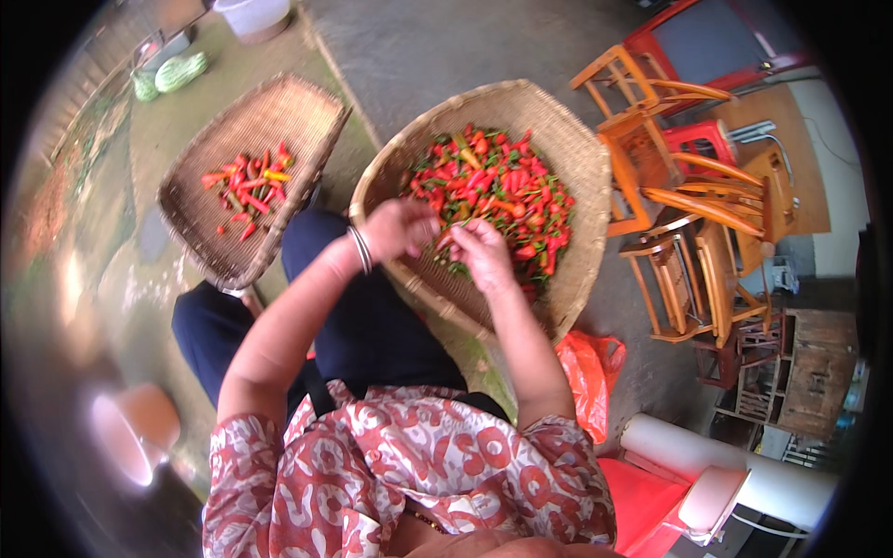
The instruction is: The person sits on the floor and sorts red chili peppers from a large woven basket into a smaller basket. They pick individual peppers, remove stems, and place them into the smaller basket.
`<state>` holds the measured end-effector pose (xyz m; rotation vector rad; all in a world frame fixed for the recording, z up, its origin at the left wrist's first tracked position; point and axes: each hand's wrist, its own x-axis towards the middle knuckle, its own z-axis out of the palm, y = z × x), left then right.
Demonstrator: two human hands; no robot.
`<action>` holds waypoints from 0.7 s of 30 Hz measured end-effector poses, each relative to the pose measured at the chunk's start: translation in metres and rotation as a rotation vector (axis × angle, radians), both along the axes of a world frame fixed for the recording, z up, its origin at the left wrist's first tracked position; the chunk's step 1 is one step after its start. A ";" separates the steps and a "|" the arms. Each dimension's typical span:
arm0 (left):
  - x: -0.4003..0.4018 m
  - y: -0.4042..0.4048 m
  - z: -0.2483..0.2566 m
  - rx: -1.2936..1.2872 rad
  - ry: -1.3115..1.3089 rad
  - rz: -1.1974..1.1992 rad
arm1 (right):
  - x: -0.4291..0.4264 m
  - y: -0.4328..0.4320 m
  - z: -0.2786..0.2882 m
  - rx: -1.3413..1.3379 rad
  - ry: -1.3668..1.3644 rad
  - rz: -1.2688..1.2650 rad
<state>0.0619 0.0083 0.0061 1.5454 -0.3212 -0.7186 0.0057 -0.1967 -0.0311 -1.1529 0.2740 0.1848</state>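
My right hand pinches a small red chili pepper between thumb and fingers, over the near side of a large woven bamboo basket. Just left of that pepper is my left hand, blurred and with bracelets at the wrist; whether its fingers hold anything is unclear. Many red chilies with green stems and a few yellowish ones are heaped in the large basket. A smaller scoop-shaped woven basket stands to the left, with a loose pile of red, orange and yellow chilies.
Wooden chairs are stacked at the right, around a red plastic stool. Beside the large basket lies a red plastic bag. A bucket stands at lower left. Two green gourds and a white tub are at upper left.
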 end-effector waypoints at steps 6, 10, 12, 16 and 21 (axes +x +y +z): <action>-0.023 -0.035 -0.035 0.060 -0.241 0.019 | 0.001 0.012 -0.017 -0.166 -0.033 -0.098; -0.022 -0.028 -0.044 0.152 -0.554 0.036 | 0.007 0.022 -0.041 -0.498 -0.249 -0.184; -0.022 -0.027 -0.051 0.122 -0.698 0.110 | 0.009 0.029 -0.041 -0.608 -0.326 -0.213; -0.024 -0.026 -0.056 0.194 -0.577 0.147 | 0.008 0.031 -0.035 -0.811 -0.461 -0.240; -0.002 -0.017 -0.026 -0.400 0.143 0.585 | 0.020 0.009 -0.022 -0.960 -0.425 -0.136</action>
